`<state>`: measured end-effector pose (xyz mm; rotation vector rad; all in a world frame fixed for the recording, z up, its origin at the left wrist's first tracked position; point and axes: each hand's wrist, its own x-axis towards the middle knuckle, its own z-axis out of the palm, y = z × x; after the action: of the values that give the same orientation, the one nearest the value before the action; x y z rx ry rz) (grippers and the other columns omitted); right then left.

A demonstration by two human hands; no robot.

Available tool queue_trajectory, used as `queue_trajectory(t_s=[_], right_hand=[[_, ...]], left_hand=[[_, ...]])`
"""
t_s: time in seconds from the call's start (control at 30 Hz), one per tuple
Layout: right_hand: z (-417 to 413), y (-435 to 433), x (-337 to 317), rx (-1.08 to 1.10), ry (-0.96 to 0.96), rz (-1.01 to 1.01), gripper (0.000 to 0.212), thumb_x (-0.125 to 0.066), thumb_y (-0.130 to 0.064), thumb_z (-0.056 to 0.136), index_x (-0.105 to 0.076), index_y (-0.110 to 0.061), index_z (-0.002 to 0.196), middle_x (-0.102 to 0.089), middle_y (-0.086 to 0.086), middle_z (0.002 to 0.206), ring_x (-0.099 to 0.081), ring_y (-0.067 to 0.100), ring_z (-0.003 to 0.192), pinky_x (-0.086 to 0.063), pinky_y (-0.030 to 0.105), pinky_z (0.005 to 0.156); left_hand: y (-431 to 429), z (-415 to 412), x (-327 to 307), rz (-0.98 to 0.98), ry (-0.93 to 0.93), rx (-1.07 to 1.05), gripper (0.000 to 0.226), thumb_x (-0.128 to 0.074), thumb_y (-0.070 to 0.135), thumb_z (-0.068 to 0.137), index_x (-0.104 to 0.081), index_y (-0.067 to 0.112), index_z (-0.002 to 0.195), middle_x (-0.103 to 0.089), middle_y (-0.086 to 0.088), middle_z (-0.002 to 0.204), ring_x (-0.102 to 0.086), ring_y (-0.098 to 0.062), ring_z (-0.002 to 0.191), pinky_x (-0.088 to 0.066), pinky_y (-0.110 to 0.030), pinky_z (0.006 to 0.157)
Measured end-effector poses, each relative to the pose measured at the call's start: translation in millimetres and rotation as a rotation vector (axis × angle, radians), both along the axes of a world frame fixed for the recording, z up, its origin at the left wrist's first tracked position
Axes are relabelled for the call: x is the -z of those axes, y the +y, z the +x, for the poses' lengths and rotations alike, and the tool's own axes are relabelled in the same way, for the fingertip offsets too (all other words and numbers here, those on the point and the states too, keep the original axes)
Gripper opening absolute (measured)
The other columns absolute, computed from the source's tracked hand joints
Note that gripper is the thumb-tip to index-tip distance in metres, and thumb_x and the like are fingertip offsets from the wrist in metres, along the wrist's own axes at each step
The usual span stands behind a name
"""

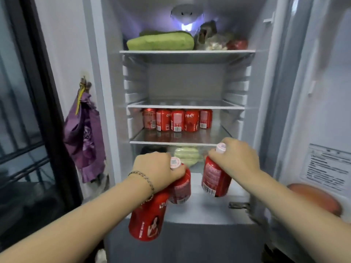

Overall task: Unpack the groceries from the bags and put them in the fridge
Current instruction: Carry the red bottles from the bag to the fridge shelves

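Note:
The fridge stands open in front of me. My left hand (154, 168) grips two red drink cans by their tops: one (149, 217) hangs low, the other (180, 186) sits beside it to the right. My right hand (237, 158) holds a third red can (214, 179) by its top. Both hands are held just before the lower glass shelf (176, 142). On that shelf, toward the back, stands a row of several red cans (177, 120).
The top shelf (187, 52) carries a green gourd (160, 42), bagged vegetables and a red fruit (237, 44). The middle shelf (186, 106) is bare. A cabbage (187, 154) lies in the drawer below. The fridge door (322, 111) stands open on the right. A purple bag (85, 137) hangs left.

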<state>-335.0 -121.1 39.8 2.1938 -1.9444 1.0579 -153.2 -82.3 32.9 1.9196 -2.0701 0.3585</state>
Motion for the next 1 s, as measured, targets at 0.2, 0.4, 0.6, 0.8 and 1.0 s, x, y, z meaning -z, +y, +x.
queue_trajectory(t_s=[0.2,0.4,0.6,0.8,1.0], right_hand=[[27,-106,-40,0.181,-0.159,-0.138,0.023,-0.057,-0.036,0.083,-0.06,-0.014,0.086,-0.066,0.009,0.091,-0.058,0.033,0.087,-0.032,0.029,0.064],[33,-169,-35,0.289,-0.254,-0.165,0.017,-0.056,-0.03,0.083,-0.055,-0.015,0.075,-0.067,0.011,0.086,-0.06,0.036,0.086,-0.033,0.029,0.064],[35,-203,-22,0.339,-0.248,-0.123,0.032,-0.053,-0.037,0.084,-0.063,-0.007,0.089,-0.067,0.014,0.094,-0.062,0.037,0.088,-0.043,0.034,0.068],[40,-212,1,0.401,-0.282,-0.007,0.072,-0.05,-0.064,0.083,-0.045,-0.006,0.126,-0.043,0.016,0.123,-0.046,0.036,0.115,-0.044,0.041,0.086],[40,-240,39,0.356,-0.28,0.121,0.085,-0.063,-0.067,0.072,-0.034,-0.01,0.129,-0.05,0.013,0.124,-0.054,0.032,0.113,-0.047,0.04,0.084]], left_hand=[[-108,47,-45,-0.141,-0.049,0.067,0.047,-0.035,0.069,0.085,-0.051,0.025,0.079,-0.065,0.003,0.092,-0.062,-0.02,0.088,-0.04,-0.025,0.067],[-182,60,-65,-0.23,-0.029,0.066,0.047,-0.037,0.069,0.083,-0.049,0.024,0.079,-0.066,-0.001,0.095,-0.063,-0.025,0.091,-0.037,-0.027,0.067],[-218,62,-54,-0.179,-0.057,0.037,0.047,-0.036,0.07,0.084,-0.047,0.024,0.079,-0.061,0.002,0.085,-0.062,-0.02,0.083,-0.038,-0.026,0.064],[-235,60,-54,-0.155,0.006,-0.002,0.047,-0.036,0.068,0.085,-0.053,0.024,0.081,-0.05,0.006,0.074,-0.048,-0.015,0.07,-0.035,-0.026,0.063],[-241,55,-51,-0.132,-0.005,-0.023,0.047,-0.036,0.068,0.085,-0.052,0.024,0.081,-0.048,0.008,0.07,-0.049,-0.014,0.069,-0.034,-0.026,0.06]])
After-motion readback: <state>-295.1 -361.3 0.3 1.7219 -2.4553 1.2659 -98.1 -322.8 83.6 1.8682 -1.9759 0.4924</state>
